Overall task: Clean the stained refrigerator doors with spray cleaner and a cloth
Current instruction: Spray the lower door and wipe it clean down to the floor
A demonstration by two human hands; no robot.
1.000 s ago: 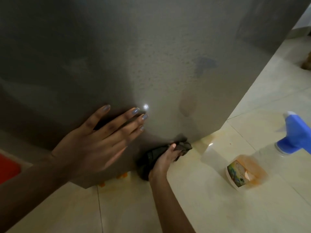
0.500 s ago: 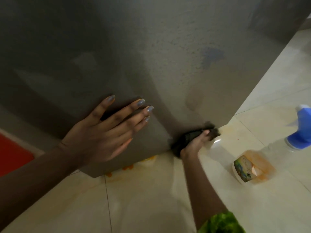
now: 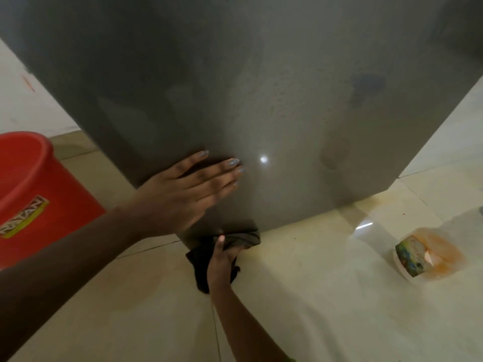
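Observation:
The grey refrigerator door (image 3: 287,100) fills the upper view, speckled with spray droplets and faint smudges. My left hand (image 3: 183,194) lies flat against the door near its lower left, fingers straight. My right hand (image 3: 222,259) grips a dark cloth (image 3: 243,239) at the door's bottom edge, where it meets the floor. Part of the cloth hangs below my palm. The spray bottle is out of view except for a sliver at the right edge.
A red bucket (image 3: 28,194) stands on the floor at the left. A small round container (image 3: 415,257) with orange stain around it lies on the cream tiles (image 3: 313,296) at the right. Orange stains mark the floor below the door.
My right hand has drawn the cloth back leftward along the door's bottom edge. The view has shifted, bringing the red bucket in and pushing the spray bottle out.

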